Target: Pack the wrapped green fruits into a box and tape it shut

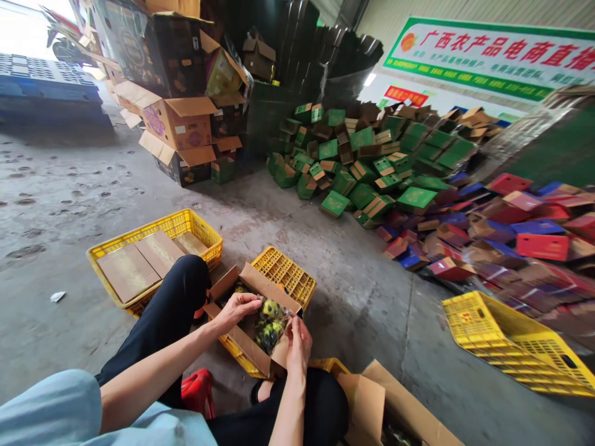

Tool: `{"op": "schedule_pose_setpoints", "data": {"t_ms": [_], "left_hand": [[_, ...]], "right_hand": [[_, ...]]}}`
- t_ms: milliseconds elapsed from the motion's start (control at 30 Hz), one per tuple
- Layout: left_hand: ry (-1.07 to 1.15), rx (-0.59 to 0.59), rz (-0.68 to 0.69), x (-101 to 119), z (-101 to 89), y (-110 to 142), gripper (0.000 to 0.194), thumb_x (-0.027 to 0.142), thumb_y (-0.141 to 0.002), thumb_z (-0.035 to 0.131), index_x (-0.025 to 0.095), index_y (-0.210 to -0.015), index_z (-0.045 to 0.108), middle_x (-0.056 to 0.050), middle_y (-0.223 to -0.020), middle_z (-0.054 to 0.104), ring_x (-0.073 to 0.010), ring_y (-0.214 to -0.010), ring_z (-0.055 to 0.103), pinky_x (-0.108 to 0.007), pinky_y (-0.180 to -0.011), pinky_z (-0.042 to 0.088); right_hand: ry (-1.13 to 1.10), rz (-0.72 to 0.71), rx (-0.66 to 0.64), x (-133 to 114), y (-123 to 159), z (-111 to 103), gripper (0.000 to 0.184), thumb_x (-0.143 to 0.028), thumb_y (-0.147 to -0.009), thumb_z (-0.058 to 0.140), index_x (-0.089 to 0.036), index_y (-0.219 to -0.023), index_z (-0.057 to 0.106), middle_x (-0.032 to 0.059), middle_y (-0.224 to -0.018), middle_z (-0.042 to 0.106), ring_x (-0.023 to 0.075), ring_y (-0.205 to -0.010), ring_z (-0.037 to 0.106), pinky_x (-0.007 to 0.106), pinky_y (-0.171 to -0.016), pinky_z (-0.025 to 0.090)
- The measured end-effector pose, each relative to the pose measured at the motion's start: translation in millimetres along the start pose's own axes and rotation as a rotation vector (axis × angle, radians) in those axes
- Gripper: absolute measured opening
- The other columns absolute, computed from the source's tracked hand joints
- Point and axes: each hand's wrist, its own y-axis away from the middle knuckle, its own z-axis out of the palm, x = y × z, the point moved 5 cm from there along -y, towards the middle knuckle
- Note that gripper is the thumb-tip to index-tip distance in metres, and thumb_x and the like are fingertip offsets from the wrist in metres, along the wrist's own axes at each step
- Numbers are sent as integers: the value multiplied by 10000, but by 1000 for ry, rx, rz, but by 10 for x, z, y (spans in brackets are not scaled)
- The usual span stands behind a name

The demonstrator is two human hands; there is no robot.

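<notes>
Above an open cardboard box (253, 344), my left hand (237, 310) pinches one edge of a clear plastic bag (271, 319). Round fruit, yellow-green with dark patches, shows through the plastic. On the bag's other side, the fingers of my right hand (299, 344) are closed on its edge. The box sits between my knees with its flaps raised, on a yellow plastic crate (242, 356). More dark and yellow pieces show inside its far left corner, partly hidden by my left hand.
A yellow crate (108, 279) at left holds several closed cartons (127, 271). An open carton (367, 402) stands by my right knee. Another yellow crate (511, 347) lies at right. Heaps of green boxes (334, 204) and red boxes (542, 246) cover the floor beyond.
</notes>
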Motion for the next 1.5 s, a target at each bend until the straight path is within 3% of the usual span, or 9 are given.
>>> {"op": "schedule_pose_setpoints", "data": {"t_ms": [133, 400, 567, 667, 833, 1067, 1200, 1333, 1500], "left_hand": [[-17, -21, 17, 11, 2, 4, 569, 654, -708, 872, 103, -809, 773, -17, -703, 617, -108, -652, 481, -230, -642, 365], [-10, 2, -52, -162, -13, -43, 604, 696, -696, 862, 112, -757, 718, 23, -649, 541, -80, -590, 439, -211, -584, 363], [78, 6, -121, -215, -15, 19, 811, 580, -723, 905, 194, -1392, 657, -69, -1024, 712, -175, -867, 665, -300, -815, 523], [90, -46, -131, -215, -8, 50, 886, 519, -742, 910, 223, -1505, 569, -124, -1195, 708, -234, -1022, 689, -371, -922, 533], [71, -178, -60, -174, 25, 37, 842, 402, -724, 940, 224, -1477, 609, -144, -1334, 674, -274, -1151, 661, -365, -981, 501], [-61, -231, -70, -185, 34, 47, 912, 328, -700, 947, 258, -1521, 557, -99, -1301, 672, -201, -991, 654, -288, -844, 511], [-76, -181, -88, -181, 39, 43, 727, 398, -694, 950, 180, -1339, 694, -96, -1156, 715, -186, -890, 664, -266, -781, 506], [39, -91, -165, -228, 25, 25, 699, 472, -655, 969, 143, -1221, 723, -76, -1000, 727, -162, -796, 669, -280, -786, 526], [143, -2, -227, -258, 13, 2, 629, 494, -628, 987, 128, -1085, 756, -86, -1026, 729, -140, -791, 674, -260, -782, 550]], "right_hand": [[-87, 5, -76, 12, -10, 28, 518, -556, -733, 850, -236, -1137, 798, 85, -1206, 791, 271, -1181, 694, 385, -1028, 515], [-210, 132, 9, 107, -14, 19, 416, -502, -575, 957, -222, -835, 794, 5, -802, 788, 173, -733, 688, 273, -701, 536], [-311, 158, 43, 84, 0, 31, 419, -484, -561, 967, -221, -829, 783, 12, -817, 788, 178, -737, 696, 278, -688, 547], [-362, 173, 51, 99, -1, 34, 405, -462, -561, 972, -224, -825, 777, 15, -838, 793, 177, -749, 706, 280, -704, 558], [-391, 180, 55, 116, -12, 17, 379, -437, -572, 973, -229, -820, 773, 7, -828, 792, 165, -718, 704, 265, -669, 556], [-370, 174, -6, 113, -5, 35, 350, -448, -639, 941, -244, -869, 774, 9, -876, 804, 190, -785, 732, 293, -732, 575], [-357, 152, -36, 48, 14, 67, 371, -454, -683, 907, -255, -973, 789, 32, -984, 816, 236, -913, 751, 345, -825, 584], [-310, 74, -115, -81, 43, 112, 470, -428, -768, 811, -301, -1220, 773, 46, -1365, 728, 286, -1260, 663, 407, -1004, 543], [-260, 93, -181, -68, 66, 149, 352, -370, -719, 824, -287, -1060, 834, 58, -1425, 693, 305, -1325, 622, 432, -1073, 509]]}}
